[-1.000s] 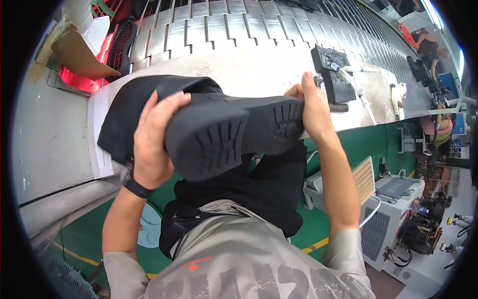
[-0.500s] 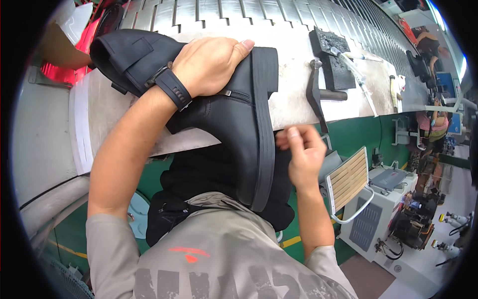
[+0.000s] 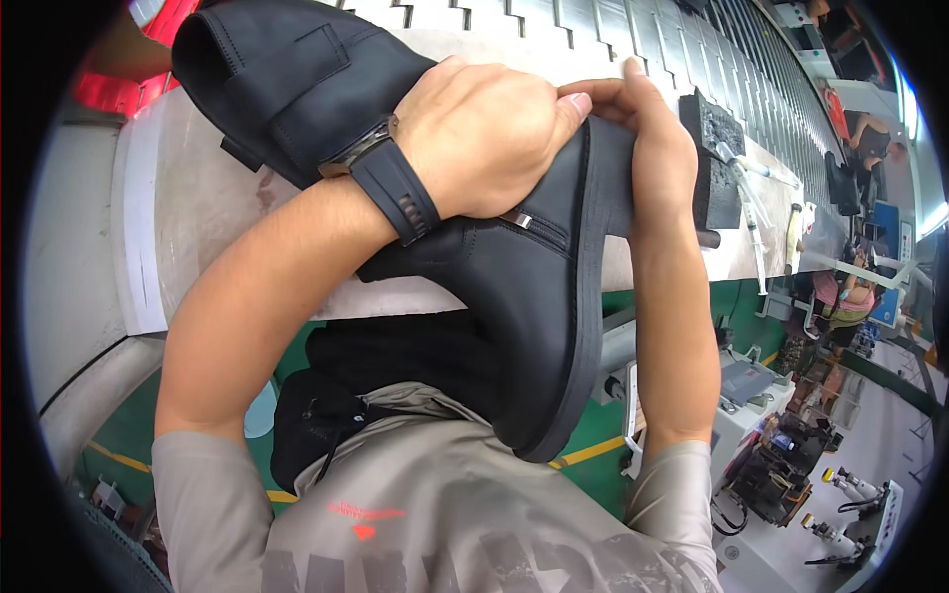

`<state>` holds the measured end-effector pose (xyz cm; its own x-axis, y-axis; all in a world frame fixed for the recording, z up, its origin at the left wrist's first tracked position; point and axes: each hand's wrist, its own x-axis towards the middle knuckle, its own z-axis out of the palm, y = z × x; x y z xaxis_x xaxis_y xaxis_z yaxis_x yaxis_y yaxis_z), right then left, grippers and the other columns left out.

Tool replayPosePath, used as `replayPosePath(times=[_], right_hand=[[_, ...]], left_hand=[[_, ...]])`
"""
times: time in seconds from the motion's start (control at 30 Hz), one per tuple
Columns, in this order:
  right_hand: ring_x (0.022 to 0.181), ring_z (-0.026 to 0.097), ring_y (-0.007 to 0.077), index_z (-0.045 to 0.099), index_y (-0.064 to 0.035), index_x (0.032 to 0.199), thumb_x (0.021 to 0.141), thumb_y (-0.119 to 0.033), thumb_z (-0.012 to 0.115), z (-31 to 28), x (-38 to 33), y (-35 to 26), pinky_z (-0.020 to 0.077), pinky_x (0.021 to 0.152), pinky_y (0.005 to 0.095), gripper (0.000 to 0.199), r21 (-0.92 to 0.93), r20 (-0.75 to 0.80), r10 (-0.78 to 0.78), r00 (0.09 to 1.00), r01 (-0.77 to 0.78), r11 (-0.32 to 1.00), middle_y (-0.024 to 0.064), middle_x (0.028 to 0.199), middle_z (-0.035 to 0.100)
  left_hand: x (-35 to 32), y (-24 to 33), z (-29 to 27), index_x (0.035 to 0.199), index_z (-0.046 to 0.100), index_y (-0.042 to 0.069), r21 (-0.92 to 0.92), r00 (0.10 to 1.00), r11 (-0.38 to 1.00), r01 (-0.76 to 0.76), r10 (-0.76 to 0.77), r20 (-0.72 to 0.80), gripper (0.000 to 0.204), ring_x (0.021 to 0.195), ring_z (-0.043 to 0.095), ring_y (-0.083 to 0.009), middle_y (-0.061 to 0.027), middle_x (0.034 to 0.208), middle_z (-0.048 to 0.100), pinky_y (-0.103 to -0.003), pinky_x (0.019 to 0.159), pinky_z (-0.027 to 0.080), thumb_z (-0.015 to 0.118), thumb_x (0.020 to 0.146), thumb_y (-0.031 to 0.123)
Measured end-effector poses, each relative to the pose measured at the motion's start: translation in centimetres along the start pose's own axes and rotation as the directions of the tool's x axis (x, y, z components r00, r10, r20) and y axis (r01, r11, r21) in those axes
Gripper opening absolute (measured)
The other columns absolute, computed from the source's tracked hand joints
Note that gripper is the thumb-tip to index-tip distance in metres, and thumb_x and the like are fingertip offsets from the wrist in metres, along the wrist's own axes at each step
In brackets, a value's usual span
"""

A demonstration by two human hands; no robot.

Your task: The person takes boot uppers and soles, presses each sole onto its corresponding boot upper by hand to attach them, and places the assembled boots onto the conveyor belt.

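A black leather ankle boot lies on its side, its shaft toward the far left and its toe hanging past the near edge of the bench. My left hand, with a dark watch on the wrist, is wrapped over the boot's ankle above the zipper. At the block heel, my right hand lies against the outer face, its fingers bent over the far edge close to my left thumb. The hammer is mostly covered by my right arm; its handle end sticks out.
Right of my right hand lies a dark rough block, with white syringe-like tubes beside it. A slatted metal conveyor runs behind the bench. Machinery stands at the right, and another person is farther off.
My right hand has moved up and away from beside the sole to the heel. The boot and my left hand have shifted right in the view, still together.
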<state>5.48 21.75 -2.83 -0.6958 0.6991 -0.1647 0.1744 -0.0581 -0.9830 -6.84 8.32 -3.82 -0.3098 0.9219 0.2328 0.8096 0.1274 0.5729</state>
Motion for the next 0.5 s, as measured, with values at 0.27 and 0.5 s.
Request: replayPosePath(times=[0.27,0.5], right_hand=[[0.079,0.065,0.0151,0.079,0.0068,0.098,0.096,-0.028,0.068,-0.9,1.1,0.6,0.0521,0.075,0.0304,0.037,-0.335,-0.008,-0.293,0.956,0.273,0.902,0.0097,0.084,0.075],[0.087,0.064,0.0153,0.067,0.0073,0.117,0.108,-0.033,0.064,-0.3,-9.4,2.5,0.0523,0.084,0.0293,0.042,-0.265,-0.334,-0.266,0.904,0.181,0.947,0.01,0.094,0.07]], left_hand=[[0.6,-1.1,1.2,0.092,0.075,0.001,0.153,0.994,0.982,-0.11,0.111,-0.003,0.052,0.085,0.069,-0.0469,-0.0253,0.083,0.071,-0.055,0.077,0.054,0.044,0.114,0.037],[0.7,-0.9,0.4,0.11,0.071,-0.003,0.325,0.969,0.913,-0.248,0.23,0.094,0.034,0.08,0.073,-0.0407,-0.022,0.084,0.073,-0.05,0.071,0.057,0.062,0.102,0.028]])
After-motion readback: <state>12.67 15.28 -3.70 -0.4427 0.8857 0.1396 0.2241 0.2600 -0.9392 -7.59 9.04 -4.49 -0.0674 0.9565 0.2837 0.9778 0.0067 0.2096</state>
